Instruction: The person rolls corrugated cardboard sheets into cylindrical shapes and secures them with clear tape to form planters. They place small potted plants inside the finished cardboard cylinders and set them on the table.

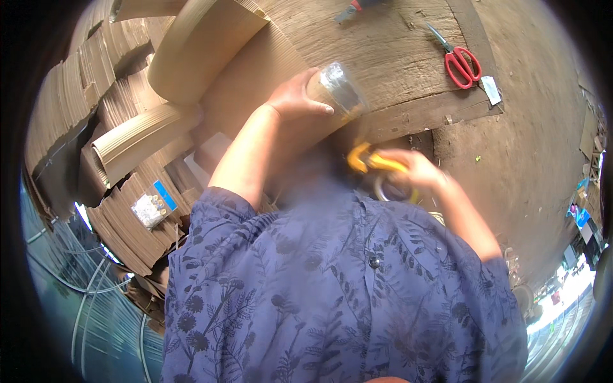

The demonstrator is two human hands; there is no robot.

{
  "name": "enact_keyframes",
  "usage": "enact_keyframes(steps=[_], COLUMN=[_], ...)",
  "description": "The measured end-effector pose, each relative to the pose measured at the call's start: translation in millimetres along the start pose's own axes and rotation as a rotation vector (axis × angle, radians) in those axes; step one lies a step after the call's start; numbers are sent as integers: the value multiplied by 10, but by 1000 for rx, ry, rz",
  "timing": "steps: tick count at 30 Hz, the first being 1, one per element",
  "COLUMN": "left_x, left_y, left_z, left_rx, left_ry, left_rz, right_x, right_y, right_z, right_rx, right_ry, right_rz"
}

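Observation:
My left hand (295, 97) grips a short brown cylinder, its end wrapped in shiny clear tape (338, 86). The thumb lies along its near side. To the right and nearer my body, my right hand (415, 169) is closed around the handle of a yellow tape dispenser (377, 159), with a pale ring like a tape roll below it. This hand and the dispenser are smeared by motion. Dispenser and cylinder are apart. A curved sheet of corrugated cardboard (246, 89) lies behind my left hand.
Red-handled scissors (463, 67) and a small white slip (490, 90) lie at the right of the wooden table (396, 76). A cutter-like blade (348, 11) is at the far edge. Cardboard stacks (124, 223) crowd the left, with a small clear bag (150, 209) on top. Brown ground (476, 172) spreads rightward.

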State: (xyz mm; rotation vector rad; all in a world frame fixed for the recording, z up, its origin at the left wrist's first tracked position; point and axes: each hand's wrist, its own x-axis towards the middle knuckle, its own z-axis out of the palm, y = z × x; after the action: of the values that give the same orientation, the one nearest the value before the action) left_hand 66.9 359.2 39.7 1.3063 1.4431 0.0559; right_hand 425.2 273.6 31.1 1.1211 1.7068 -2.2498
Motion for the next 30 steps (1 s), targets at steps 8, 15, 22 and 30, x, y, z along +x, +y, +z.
enact_keyframes(steps=[8,15,22,30], left_x=[144,-146,-626,-2042], left_y=[-399,142,-554,-2508], left_z=[-282,496,477,123], left_rx=[-343,725,611,350], left_ry=[158,638,735,656], left_rz=[-34,205,261,-310], right_x=[1295,645,-6,-316], right_y=[-597,-37,-104,-292], right_z=[835,266,172,501], right_rx=[-363,-204,5,56], right_ry=[-528,-132,193,488], right_rz=[42,197,316,236])
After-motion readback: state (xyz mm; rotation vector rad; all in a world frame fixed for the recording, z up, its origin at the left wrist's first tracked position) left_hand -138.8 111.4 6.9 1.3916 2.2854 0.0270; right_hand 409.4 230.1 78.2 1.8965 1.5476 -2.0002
